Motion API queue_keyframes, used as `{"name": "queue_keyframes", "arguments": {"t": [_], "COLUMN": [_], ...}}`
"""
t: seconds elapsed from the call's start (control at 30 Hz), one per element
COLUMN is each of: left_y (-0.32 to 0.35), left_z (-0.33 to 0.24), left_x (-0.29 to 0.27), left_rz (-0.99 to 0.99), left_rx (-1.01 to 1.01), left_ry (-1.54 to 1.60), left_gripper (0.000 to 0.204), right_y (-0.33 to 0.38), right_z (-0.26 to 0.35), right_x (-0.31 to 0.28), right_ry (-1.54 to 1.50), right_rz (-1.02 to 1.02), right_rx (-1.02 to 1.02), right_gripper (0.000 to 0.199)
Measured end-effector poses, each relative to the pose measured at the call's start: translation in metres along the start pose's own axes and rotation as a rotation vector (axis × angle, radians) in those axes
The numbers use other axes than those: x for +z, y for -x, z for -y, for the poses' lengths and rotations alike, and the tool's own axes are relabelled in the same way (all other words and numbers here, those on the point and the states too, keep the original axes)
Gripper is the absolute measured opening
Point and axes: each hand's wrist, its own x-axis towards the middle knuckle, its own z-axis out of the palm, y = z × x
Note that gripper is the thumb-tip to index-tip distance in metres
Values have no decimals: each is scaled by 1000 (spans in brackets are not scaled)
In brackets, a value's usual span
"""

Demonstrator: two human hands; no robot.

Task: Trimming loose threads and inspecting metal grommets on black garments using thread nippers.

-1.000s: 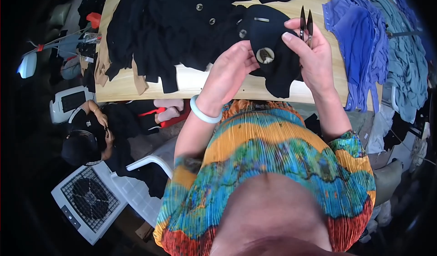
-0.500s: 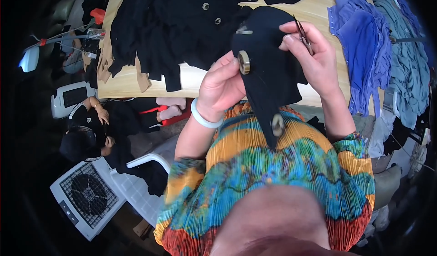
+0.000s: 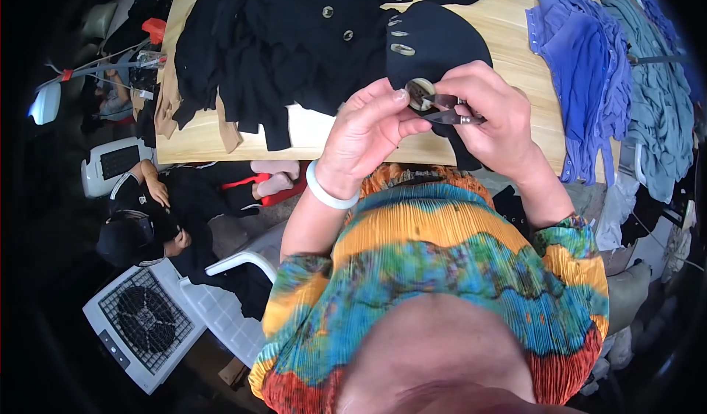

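Observation:
My left hand (image 3: 368, 127), a pale bangle on its wrist, pinches the edge of a black knit garment piece (image 3: 449, 34) beside a large round button (image 3: 420, 93). Wrapped in the fingers of my right hand (image 3: 495, 116) is a pair of thread snips (image 3: 445, 112). Their blades are spread and lie against the button's lower right side; what is between them is too small to tell. More buttons (image 3: 402, 48) show along the piece's left edge, which rests partly on the wooden table (image 3: 305, 130).
A black buttoned garment (image 3: 272, 38) covers the table's left part. Blue garments (image 3: 582, 68) hang over its right edge, with grey-teal clothes (image 3: 659, 112) beyond. At lower left are a person in black (image 3: 136, 230), a fan unit (image 3: 143, 314) and a white plastic chair (image 3: 236, 263).
My right hand has come down and left, and the snips have moved from upright in it to the button. The garment piece has been lifted and turned so the button faces up.

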Motion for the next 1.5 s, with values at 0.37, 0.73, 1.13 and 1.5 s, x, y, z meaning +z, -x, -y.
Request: {"name": "queue_keyframes", "arguments": {"t": [0.37, 0.73, 1.13, 1.5], "left_y": [3, -3, 0, 3], "left_z": [6, 8, 12, 17], "left_x": [-3, 0, 5, 9], "left_rz": [28, 10, 134, 105], "left_rx": [37, 8, 92, 238], "left_ry": [124, 27, 172, -75], "left_gripper": [23, 18, 37, 33], "right_y": [-17, -8, 24, 25], "right_z": [3, 4, 34, 37], "right_x": [-20, -11, -18, -8], "right_ry": [83, 179, -407, -415], "right_rz": [-221, -4, -106, -8], "right_rx": [72, -61, 329, 417], "right_gripper": [18, 19, 32, 20]}}
